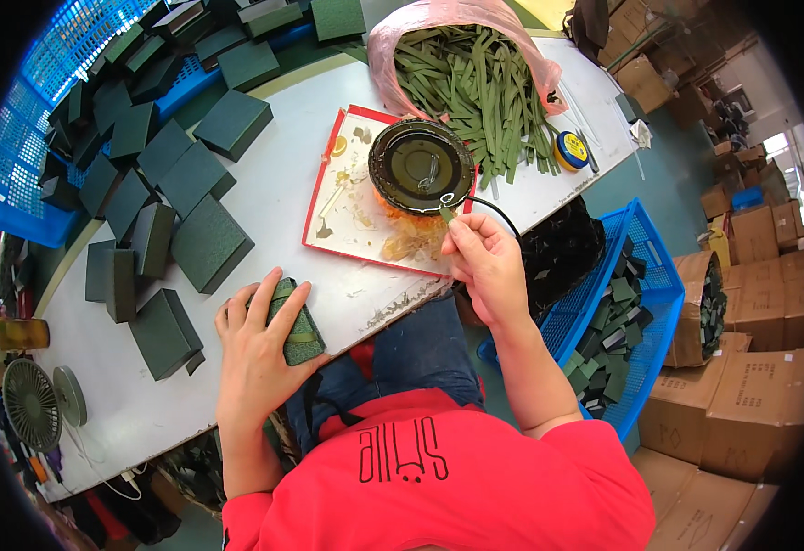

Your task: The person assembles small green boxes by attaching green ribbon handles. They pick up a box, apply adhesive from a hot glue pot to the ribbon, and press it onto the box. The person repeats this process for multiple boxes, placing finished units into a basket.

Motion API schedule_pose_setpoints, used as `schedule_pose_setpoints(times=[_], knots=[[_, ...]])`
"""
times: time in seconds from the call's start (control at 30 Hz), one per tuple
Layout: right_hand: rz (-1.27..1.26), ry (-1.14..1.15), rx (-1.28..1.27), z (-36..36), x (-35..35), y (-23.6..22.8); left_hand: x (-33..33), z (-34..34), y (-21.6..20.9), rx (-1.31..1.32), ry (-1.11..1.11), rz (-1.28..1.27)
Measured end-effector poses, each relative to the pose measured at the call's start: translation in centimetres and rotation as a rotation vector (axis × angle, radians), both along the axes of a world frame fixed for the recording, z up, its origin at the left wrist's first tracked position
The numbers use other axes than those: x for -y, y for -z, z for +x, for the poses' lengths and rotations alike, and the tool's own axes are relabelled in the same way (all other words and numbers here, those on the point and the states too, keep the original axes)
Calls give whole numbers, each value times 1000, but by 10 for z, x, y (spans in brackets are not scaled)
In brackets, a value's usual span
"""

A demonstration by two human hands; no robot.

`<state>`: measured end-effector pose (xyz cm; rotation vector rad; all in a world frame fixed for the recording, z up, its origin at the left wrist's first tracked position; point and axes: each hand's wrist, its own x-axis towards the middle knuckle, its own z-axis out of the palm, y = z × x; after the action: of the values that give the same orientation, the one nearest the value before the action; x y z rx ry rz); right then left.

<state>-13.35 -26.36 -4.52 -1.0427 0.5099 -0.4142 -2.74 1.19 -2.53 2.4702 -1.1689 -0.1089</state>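
Note:
My left hand (pixel 259 340) grips a small dark green box (pixel 304 342) at the table's front edge, fingers over its top and thumb along the near side. A lighter green band lies across this box. Over the near rim of a round black pot (pixel 400 188) of dark, shiny liquid, my right hand (pixel 486 266) pinches the end of a short green ribbon strip (pixel 447 215). The pot stands on a white tray (pixel 328 216) with a red rim, spotted with amber, glue-like residue. Behind it, a pink plastic bag (pixel 385 46) spills many green ribbon strips (pixel 475 92).
Several dark green boxes (pixel 213 243) are spread and piled on the white table (pixel 273 197) at left. A blue crate (pixel 668 275) of green pieces stands at my right, beside cardboard cartons (pixel 742 395). A small fan (pixel 30 404) and a round yellow-and-blue tin (pixel 571 151) are also there.

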Motion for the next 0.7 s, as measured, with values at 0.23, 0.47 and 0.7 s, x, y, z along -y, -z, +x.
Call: schedule_pose_setpoints(times=[0.23, 0.47, 0.7], knots=[[-7, 45, -21, 5, 2, 2, 0, 0, 2, 5, -2, -3], [-14, 64, -46, 9, 2, 4, 0, 0, 1, 5, -1, -2], [-56, 76, -98, 13, 3, 4, 0, -1, 1, 31, -3, 3]])
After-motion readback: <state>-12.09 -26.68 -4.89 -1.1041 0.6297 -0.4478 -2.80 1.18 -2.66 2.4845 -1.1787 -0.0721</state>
